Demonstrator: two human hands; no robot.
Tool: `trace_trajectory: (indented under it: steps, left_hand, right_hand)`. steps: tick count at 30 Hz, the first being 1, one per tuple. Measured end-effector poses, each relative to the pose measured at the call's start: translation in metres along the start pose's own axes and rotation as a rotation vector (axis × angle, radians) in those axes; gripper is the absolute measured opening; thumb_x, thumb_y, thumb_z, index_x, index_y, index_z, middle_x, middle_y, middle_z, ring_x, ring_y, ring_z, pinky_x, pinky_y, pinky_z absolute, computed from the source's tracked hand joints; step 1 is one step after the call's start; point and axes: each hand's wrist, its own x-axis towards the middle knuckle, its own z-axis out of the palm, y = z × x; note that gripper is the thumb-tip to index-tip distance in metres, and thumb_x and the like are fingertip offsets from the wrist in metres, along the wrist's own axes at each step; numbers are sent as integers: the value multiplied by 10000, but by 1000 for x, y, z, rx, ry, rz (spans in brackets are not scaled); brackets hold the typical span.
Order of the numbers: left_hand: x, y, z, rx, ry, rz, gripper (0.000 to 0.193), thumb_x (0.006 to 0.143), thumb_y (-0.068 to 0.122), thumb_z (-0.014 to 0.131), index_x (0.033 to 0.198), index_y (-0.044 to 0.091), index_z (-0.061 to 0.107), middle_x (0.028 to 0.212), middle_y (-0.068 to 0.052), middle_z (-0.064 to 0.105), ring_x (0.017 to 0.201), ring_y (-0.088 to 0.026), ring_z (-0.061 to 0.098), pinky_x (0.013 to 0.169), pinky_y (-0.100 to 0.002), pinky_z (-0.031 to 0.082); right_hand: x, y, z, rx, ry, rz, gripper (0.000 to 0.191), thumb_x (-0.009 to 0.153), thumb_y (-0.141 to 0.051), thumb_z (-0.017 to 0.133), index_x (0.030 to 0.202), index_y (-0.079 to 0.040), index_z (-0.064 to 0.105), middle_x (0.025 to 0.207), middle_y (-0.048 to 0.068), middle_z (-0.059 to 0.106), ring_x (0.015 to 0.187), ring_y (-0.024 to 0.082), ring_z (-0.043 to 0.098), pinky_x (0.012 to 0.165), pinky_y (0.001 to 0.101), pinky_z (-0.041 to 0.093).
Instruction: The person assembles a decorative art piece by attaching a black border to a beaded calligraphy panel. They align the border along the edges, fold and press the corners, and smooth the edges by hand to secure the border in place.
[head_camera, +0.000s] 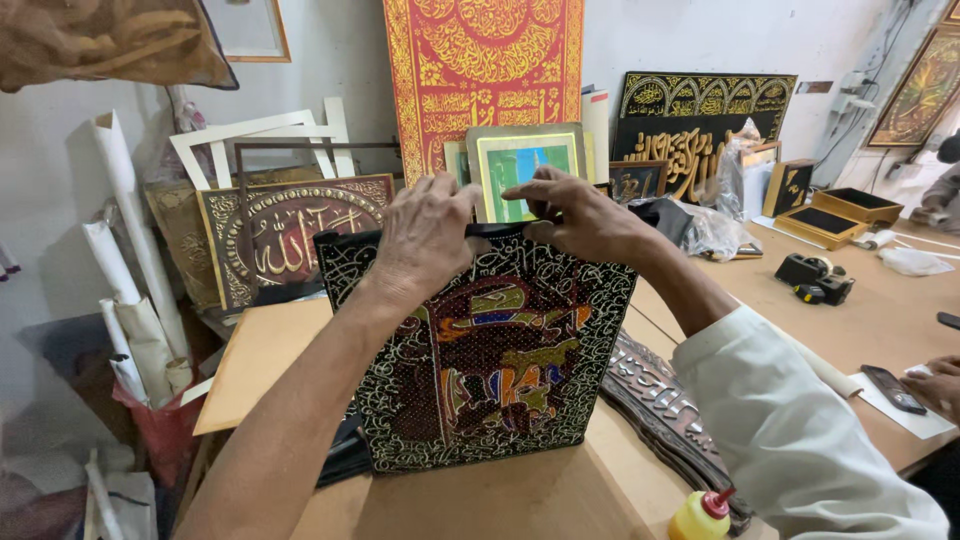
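A black panel (490, 360) covered in white script-like ornament, with a red, green and orange picture at its middle, stands upright on the wooden table (560, 500). My left hand (425, 235) grips its top edge near the left corner. My right hand (580, 215) pinches the same top edge toward the right. Both hands press on the black cloth border there. A carved dark frame (660, 400) lies flat behind the panel's right side.
A yellow glue bottle with red cap (700, 515) stands at the near right. Framed gold and red calligraphy pieces lean against the back wall. Black boxes (830, 215), a staple tool (815, 275) and another person's hand (935, 380) by a phone are at right. Paper rolls stand left.
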Motion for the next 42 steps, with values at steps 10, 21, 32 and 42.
trace_trajectory:
  steps: [10,21,32,42]
  left_hand:
    - [-13,11,16,-34,64,11,117,889,232,787,878,116,786,903,-42,679,884,-181,642,865,-379,567]
    - [-31,7,3,244,409,512,157,953,146,725,1003,12,661,1086,-94,658,983,-194,681,698,-307,624]
    - [-29,0,12,161,374,483,176,986,143,702,1044,6,608,1126,-119,623,934,-190,681,735,-301,631]
    - [-12,5,22,-35,201,182,71,867,99,738,797,85,740,861,-29,672,840,-182,632,796,-353,616]
  right_hand:
    - [-2,24,27,31,206,-337,166,999,-133,661,1120,-38,725,1099,105,740,948,217,739,840,330,624]
    - [-22,6,47,-181,584,-544,168,964,-1,600,1123,44,631,1273,175,667,1111,327,690,933,445,580]
    - [-12,18,29,-36,256,-470,290,925,-32,646,1213,-4,660,1093,147,697,924,300,714,781,413,596]
    - [-15,28,60,-342,639,-617,269,930,62,606,1195,24,585,1084,159,666,947,304,699,763,420,607]
